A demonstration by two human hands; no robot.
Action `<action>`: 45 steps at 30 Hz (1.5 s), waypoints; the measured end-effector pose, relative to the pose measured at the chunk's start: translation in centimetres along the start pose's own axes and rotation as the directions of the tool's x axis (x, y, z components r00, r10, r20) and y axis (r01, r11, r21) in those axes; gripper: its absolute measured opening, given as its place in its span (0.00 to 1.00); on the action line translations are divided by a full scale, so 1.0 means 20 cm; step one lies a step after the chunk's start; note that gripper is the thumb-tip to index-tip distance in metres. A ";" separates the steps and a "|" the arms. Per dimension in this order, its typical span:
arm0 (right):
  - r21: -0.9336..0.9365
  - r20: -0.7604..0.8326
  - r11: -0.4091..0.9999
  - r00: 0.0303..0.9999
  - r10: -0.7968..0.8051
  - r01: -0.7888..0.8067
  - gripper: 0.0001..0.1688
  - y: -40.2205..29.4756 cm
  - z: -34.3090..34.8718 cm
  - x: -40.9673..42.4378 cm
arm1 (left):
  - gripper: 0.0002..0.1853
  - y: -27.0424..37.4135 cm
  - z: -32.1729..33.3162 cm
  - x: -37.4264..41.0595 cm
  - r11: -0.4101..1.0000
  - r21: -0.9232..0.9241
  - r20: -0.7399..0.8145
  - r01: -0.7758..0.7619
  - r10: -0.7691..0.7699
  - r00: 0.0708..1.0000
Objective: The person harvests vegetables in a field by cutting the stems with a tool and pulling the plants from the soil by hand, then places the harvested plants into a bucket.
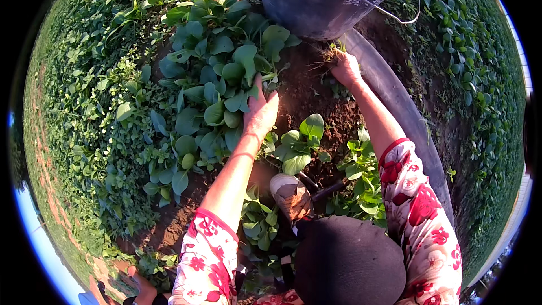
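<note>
My left hand (261,112) reaches in at the right side of a dense clump of broad-leaved greens (207,80). Its thumb and index finger are spread beside a pale stem (268,77). The other fingers are hidden under leaves, so I cannot tell whether they grip anything. Further right, my right hand (348,70) pinches a small tuft of grassy weeds with roots (329,54), just below a dark bucket (322,4). Between my arms, a leafy plant (300,142) grows from loose brown soil (336,120).
The bucket has a wire handle (396,18). A grey strip (406,97) curves along the bed's right side. More green crop rows (470,67) lie beyond it. My shoe (290,192) stands among low plants. Part of another person's arm (145,284) shows at the lower left.
</note>
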State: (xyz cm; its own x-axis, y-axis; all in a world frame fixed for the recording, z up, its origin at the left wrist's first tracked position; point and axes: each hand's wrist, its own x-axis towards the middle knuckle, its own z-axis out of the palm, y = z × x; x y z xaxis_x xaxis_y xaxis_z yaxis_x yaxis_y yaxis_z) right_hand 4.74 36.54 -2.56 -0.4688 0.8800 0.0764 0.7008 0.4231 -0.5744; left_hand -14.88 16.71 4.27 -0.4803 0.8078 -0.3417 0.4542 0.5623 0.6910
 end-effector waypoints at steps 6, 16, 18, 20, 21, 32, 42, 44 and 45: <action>0.121 -0.048 0.992 0.999 0.024 -0.018 0.14 0.03 -0.01 -0.05 | 0.37 0.05 0.00 -0.02 0.997 -0.036 0.048 0.064 -0.062 0.997; 0.127 -0.052 0.990 0.997 -0.061 0.068 0.31 -0.21 -0.06 -0.61 | 0.21 0.02 0.11 -0.10 0.836 -0.543 0.089 0.084 -0.043 0.995; 0.050 0.036 0.991 0.991 -0.126 0.125 0.31 -0.29 -0.10 -0.58 | 0.20 0.08 0.10 -0.12 0.741 -0.650 0.115 0.168 -0.123 0.986; -0.029 0.153 0.977 0.967 -0.203 0.210 0.33 -0.39 -0.12 -0.52 | 0.20 0.10 0.10 -0.12 0.681 -0.697 0.151 0.226 -0.168 0.974; -0.039 0.181 0.960 0.947 -0.266 0.277 0.31 -0.47 -0.11 -0.48 | 0.20 0.09 0.08 -0.13 0.672 -0.704 0.146 0.228 -0.177 0.973; -0.119 0.300 0.907 0.886 -0.354 0.403 0.23 -0.33 -0.01 -0.44 | 0.18 0.14 0.17 -0.18 0.666 -0.686 0.186 0.294 -0.230 0.955; 0.953 0.302 -0.101 0.886 0.352 -0.285 0.20 -0.62 -0.20 -0.65 | 0.33 0.32 0.38 -0.31 0.599 -0.796 0.076 -0.089 0.245 0.967; 0.923 0.368 -0.256 0.857 0.361 -0.288 0.22 -0.58 -0.24 -0.66 | 0.39 0.43 0.35 -0.39 0.771 -0.585 0.012 -0.251 0.318 0.948; 0.868 0.467 -0.369 0.797 0.383 -0.332 0.23 -0.57 -0.26 -0.69 | 0.41 0.48 0.31 -0.44 0.822 -0.497 0.062 -0.277 0.353 0.934</action>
State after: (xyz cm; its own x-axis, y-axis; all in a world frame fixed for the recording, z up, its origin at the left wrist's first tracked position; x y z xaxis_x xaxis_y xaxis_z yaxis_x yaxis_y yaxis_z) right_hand 6.02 20.65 7.08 -0.3568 0.7624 -0.5398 -0.5702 -0.6355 -0.5206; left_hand -1.69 16.11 9.94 -0.2418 0.9635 -0.1150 0.1337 0.1505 0.9795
